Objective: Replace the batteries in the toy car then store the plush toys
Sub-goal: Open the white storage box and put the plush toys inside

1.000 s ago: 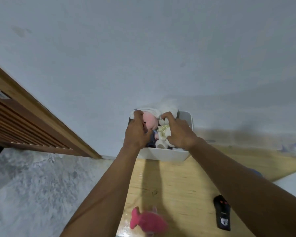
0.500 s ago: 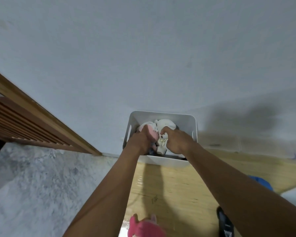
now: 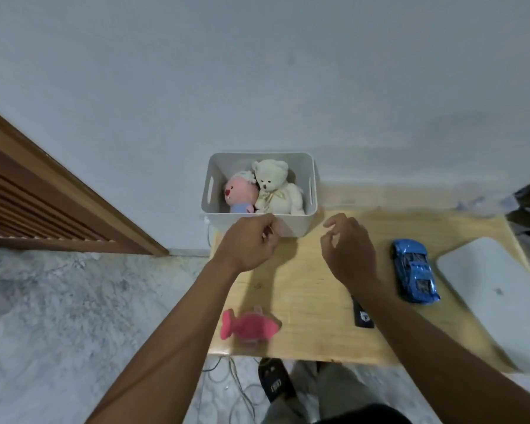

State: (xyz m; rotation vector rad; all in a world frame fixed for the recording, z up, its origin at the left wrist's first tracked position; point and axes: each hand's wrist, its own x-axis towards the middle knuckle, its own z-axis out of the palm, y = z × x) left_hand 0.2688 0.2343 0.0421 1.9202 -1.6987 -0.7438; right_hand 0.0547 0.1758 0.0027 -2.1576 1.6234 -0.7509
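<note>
White bin [image 3: 291,225] at the far edge of the wooden surface [image 3: 303,289], cream bear [image 3: 276,188] and pink-faced plush [image 3: 238,194] inside — left hand [image 3: 247,243] loosely curled, right hand [image 3: 347,244] spread (both grips empty), pink plush [image 3: 248,327] near edge, blue toy car [image 3: 414,269] right.

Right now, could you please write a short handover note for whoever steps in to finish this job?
Hands: left hand loosely curled and empty at the bin's front wall; right hand open and empty above the table.
Stored: white teddy bear and pink-faced plush sit side by side in the white bin at the table's far edge.
Left: pink fish plush lies at the table's near edge, not yet binned.
Blue toy car rests right side up on the right, black remote beside it; whether its batteries are replaced cannot be seen.
</note>
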